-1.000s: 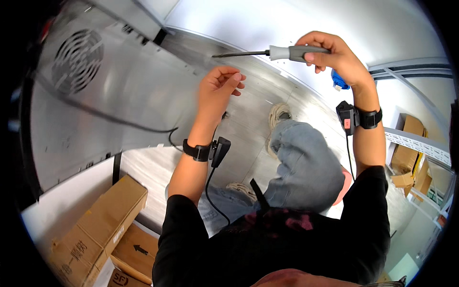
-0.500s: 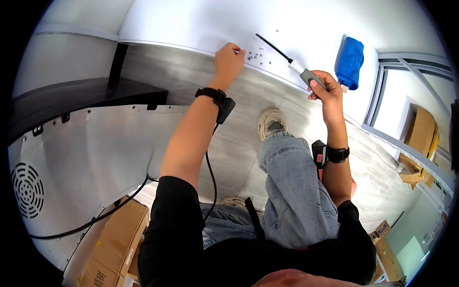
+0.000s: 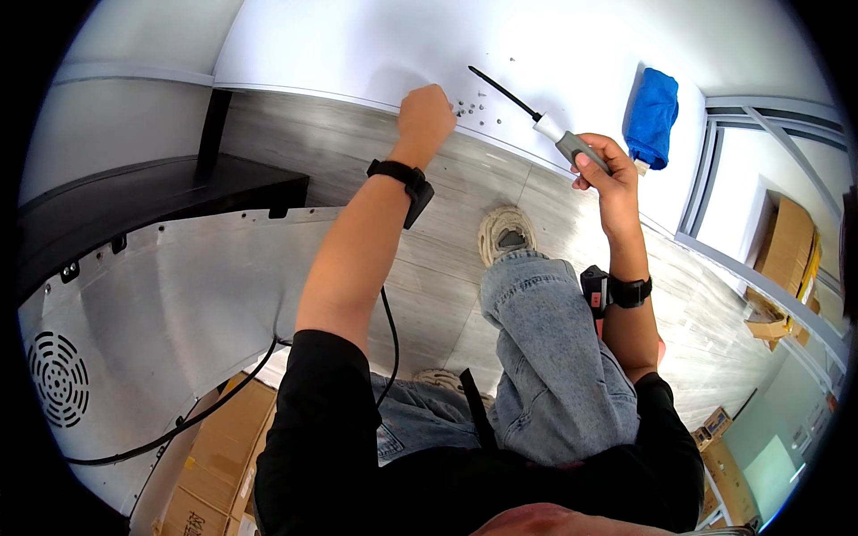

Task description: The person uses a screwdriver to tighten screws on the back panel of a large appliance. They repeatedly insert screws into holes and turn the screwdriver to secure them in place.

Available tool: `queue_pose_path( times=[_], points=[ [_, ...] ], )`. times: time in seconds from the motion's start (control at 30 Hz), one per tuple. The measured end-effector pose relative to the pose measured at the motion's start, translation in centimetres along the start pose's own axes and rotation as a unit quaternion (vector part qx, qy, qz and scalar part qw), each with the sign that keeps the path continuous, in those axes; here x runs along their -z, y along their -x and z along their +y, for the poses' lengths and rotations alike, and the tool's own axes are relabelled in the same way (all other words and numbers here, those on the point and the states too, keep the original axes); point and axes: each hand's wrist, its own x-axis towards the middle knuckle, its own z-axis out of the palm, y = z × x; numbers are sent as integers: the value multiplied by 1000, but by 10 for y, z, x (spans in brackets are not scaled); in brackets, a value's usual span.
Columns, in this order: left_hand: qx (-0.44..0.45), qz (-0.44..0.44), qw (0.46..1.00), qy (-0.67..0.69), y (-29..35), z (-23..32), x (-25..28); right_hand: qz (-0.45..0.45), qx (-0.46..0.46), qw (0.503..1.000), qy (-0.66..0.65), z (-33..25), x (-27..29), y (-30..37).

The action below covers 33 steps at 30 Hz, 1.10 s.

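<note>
My right hand (image 3: 611, 179) grips a screwdriver (image 3: 572, 146) by its grey and white handle. The black shaft points up and left over the white tabletop (image 3: 572, 54). Several small screws (image 3: 472, 110) lie loose near the table's front edge, left of the handle and below the tip. Just left of them, my left hand (image 3: 426, 116) is closed at the table edge. Its back faces me and the fingertips are hidden, so what it may hold does not show. A rolled blue cloth (image 3: 653, 116) rests on the table to the right.
A metal panel (image 3: 206, 277) with a round vent stands at the left, beside a black frame (image 3: 152, 192). A black cable (image 3: 214, 411) crosses it. Cardboard boxes (image 3: 214, 447) sit at lower left, and another box (image 3: 786, 246) at right behind a metal frame.
My left hand has turned so its fingers, seen curled before, are now hidden. The screwdriver tip has shifted slightly left and down. The view has moved a little.
</note>
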Motion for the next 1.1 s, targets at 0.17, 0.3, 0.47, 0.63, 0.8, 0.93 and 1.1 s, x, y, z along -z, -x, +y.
queue_pose_path(
  times=[0.17, 0.3, 0.47, 0.63, 0.8, 0.93, 1.1],
  points=[
    [70, -17, 943, 324, 12, -16, 7, -9, 2, 1000, 8, -6, -5, 2],
    [169, -40, 690, 702, 51, -17, 44, -56, 8, 998, 16, -14, -11, 6],
    [144, -14, 440, 886, 102, -20, 73, -112, 32, 992, 57, -21, -26, 14],
    [116, 2, 285, 952, 131, -18, 89, -149, 55, 986, 55, -33, -46, 23],
    [81, 14, 298, 951, 149, -22, 102, -169, 74, 982, 48, -39, -62, 34],
    [59, 27, 297, 953, 169, -25, 116, -174, 106, 977, 61, -50, -74, 47],
    [26, 49, 281, 958, 203, -27, 148, -178, 175, 961, 120, -91, -89, 72]
  ],
)
